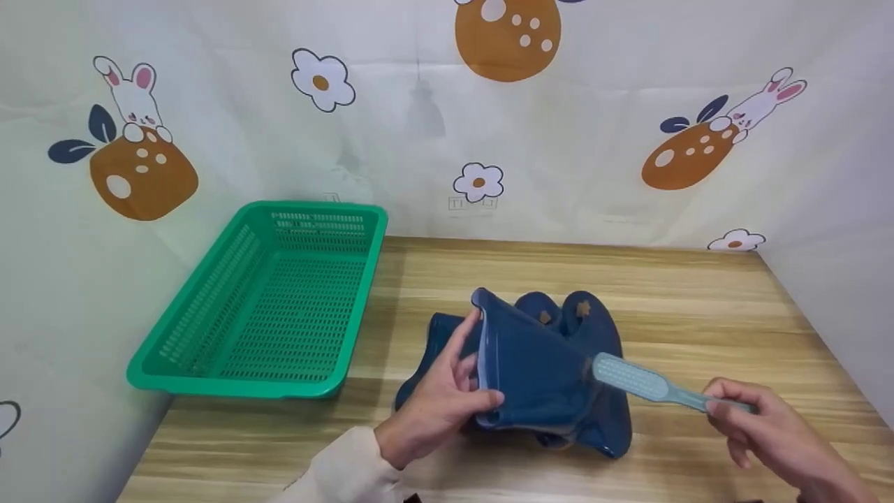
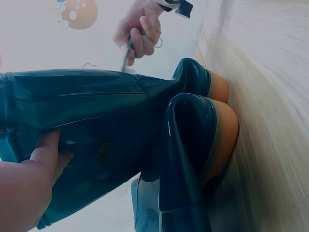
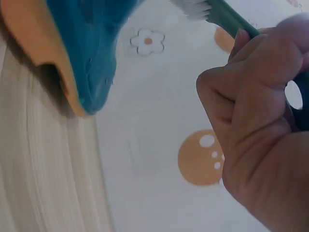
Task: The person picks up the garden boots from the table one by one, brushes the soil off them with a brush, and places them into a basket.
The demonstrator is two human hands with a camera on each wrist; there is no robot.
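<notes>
A pair of dark blue rubber boots stands on the table, with tan soles visible in the left wrist view. My left hand (image 1: 436, 402) grips the rim of one boot's shaft (image 1: 534, 363), thumb outside and some fingers at the opening. The second boot (image 2: 193, 145) is beside it, partly hidden behind the held shaft. In my right hand (image 1: 775, 426) is the handle of a pale blue-green scrub brush (image 1: 632, 377). The brush head is at the held boot's shaft; its white bristles (image 3: 193, 8) show in the right wrist view. Whether they touch the boot I cannot tell.
A green plastic basket (image 1: 342, 363) with slotted walls and floor stands to the left on the wood-grain table (image 1: 698, 300). Behind and at both sides hangs a pale sheet (image 1: 594, 133) printed with rabbits, oranges and flowers.
</notes>
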